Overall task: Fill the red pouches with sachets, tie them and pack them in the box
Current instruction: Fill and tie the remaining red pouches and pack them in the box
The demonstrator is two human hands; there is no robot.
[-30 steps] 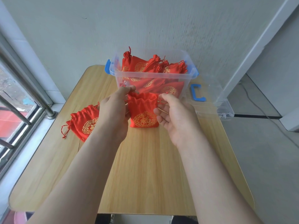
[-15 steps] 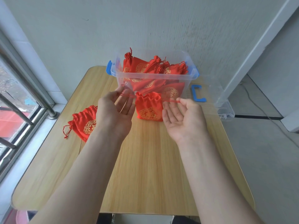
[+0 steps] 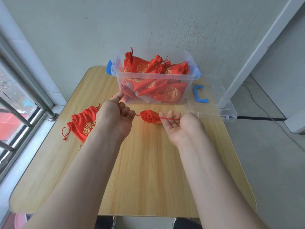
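While the left hand [image 3: 115, 116] and the right hand [image 3: 179, 128] each grip one end of the red string [image 3: 170, 119], the red pouch [image 3: 150, 116] hangs between them, its top bunched tight, over the table [image 3: 148, 171]. Behind it stands the clear box [image 3: 155, 76] with more pouches [image 3: 145, 66] inside, and a spare pouch [image 3: 84, 124] lies at the left.
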